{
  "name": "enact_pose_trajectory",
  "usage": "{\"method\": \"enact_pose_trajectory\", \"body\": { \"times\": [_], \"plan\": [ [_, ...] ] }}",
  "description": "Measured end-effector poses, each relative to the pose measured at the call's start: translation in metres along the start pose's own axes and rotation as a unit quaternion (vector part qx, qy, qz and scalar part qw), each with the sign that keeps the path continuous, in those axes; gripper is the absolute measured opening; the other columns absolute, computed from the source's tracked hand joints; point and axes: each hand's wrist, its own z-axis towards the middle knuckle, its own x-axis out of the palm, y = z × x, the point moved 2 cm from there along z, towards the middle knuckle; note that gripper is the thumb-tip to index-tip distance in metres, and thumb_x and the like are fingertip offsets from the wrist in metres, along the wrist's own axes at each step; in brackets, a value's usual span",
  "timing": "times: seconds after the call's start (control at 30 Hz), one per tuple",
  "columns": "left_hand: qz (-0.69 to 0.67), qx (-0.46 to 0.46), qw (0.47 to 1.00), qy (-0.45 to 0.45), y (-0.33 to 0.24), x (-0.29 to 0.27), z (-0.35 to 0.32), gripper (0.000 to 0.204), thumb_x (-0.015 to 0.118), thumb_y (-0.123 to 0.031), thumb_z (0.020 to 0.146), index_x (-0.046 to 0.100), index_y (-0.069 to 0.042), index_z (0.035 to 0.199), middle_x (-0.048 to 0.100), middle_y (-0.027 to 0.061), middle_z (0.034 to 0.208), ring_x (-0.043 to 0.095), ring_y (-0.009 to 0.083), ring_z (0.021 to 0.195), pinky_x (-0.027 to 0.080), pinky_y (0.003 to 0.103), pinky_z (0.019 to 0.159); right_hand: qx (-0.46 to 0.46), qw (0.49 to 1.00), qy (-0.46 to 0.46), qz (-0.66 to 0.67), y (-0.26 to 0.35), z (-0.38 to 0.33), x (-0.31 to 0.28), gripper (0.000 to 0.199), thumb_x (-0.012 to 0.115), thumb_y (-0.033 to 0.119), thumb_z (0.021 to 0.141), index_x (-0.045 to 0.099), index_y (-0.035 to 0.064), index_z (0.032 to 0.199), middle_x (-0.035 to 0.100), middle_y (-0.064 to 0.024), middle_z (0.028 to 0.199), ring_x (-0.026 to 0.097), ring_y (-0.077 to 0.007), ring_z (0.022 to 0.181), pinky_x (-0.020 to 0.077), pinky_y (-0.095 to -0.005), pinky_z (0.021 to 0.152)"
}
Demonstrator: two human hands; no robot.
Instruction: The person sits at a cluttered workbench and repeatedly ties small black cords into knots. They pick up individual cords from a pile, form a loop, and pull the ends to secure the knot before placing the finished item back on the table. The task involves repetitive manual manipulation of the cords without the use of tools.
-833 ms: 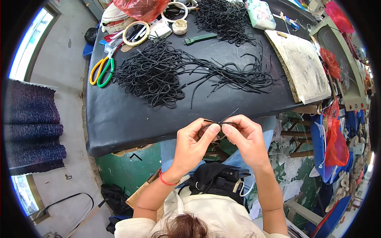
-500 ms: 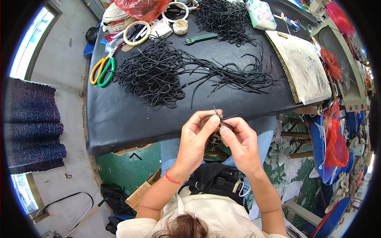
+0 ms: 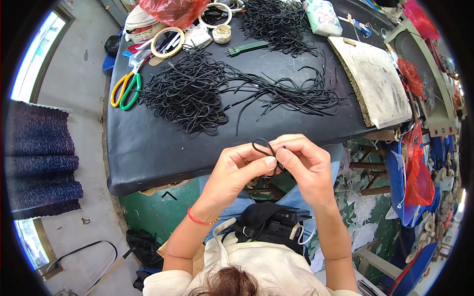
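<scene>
Pinching a black cord loop between both hands, you hold it just off the worktop's near edge.
Your left hand and right hand meet fingertip to fingertip, fingers curled shut on the cord, wrists raised.

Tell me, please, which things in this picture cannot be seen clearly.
- Head view: the ends of the black cord are hidden between the left hand and the right hand.
- Head view: the single cords in the cord pile are too thin and tangled to tell apart.
- Head view: the red bag is cut off by the top edge.
</scene>
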Motion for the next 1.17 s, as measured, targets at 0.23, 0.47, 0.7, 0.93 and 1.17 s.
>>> {"method": "enact_pose_trajectory", "body": {
  "times": [0.23,0.47,0.7,0.93,1.17],
  "plan": [
    [0.028,-0.029,0.999,0.020,0.003,-0.001,-0.005,0.013,0.060,-0.009,0.084,0.063,0.001,0.090,0.064,0.0031,0.083,0.055,0.0061,0.075,0.045,0.021,0.070,0.046,0.996,-0.042,-0.069,0.000,-0.001,0.004,0.018,0.053,0.015,0.091,0.058,-0.0001,0.082,0.057,0.0002,0.066,0.050,-0.0031,0.059,0.0418,-0.0188,0.052],
    [0.035,-0.050,0.998,0.017,0.006,0.000,-0.007,0.015,0.061,-0.011,0.083,0.063,0.001,0.091,0.064,0.0040,0.084,0.057,0.0064,0.078,0.046,0.021,0.071,0.072,0.986,-0.048,-0.143,0.003,0.007,0.007,0.028,0.052,0.020,0.092,0.055,0.0006,0.073,0.050,0.0010,0.054,0.045,-0.0019,0.050,0.0371,-0.0200,0.044],
    [-0.091,0.001,0.994,-0.057,0.016,-0.001,-0.002,0.013,0.060,-0.010,0.085,0.061,-0.002,0.094,0.064,0.0031,0.085,0.059,0.0081,0.080,0.048,0.020,0.068,0.014,0.989,-0.113,-0.090,-0.002,0.010,0.005,0.021,0.052,0.021,0.092,0.052,-0.0003,0.096,0.056,-0.0008,0.078,0.052,-0.0038,0.070,0.0414,-0.0191,0.060],
    [-0.162,0.058,0.979,-0.105,0.028,0.009,0.008,0.011,0.055,-0.010,0.088,0.054,-0.004,0.097,0.060,0.0051,0.089,0.059,0.0112,0.082,0.047,0.022,0.071,0.100,0.988,-0.118,-0.027,-0.019,-0.004,0.003,0.018,0.055,0.016,0.090,0.057,0.0005,0.100,0.059,-0.0007,0.082,0.051,-0.0035,0.067,0.0414,-0.0175,0.061],
    [-0.160,0.190,0.958,-0.143,0.030,-0.018,0.080,0.016,0.056,-0.010,0.087,0.052,-0.005,0.102,0.057,0.0063,0.096,0.056,0.0140,0.091,0.043,0.027,0.089,0.066,0.992,-0.104,0.000,-0.058,0.057,-0.008,0.018,0.054,0.015,0.090,0.058,0.0014,0.102,0.058,0.0001,0.084,0.050,-0.0068,0.076,0.0424,-0.0204,0.070]
  ]
}}
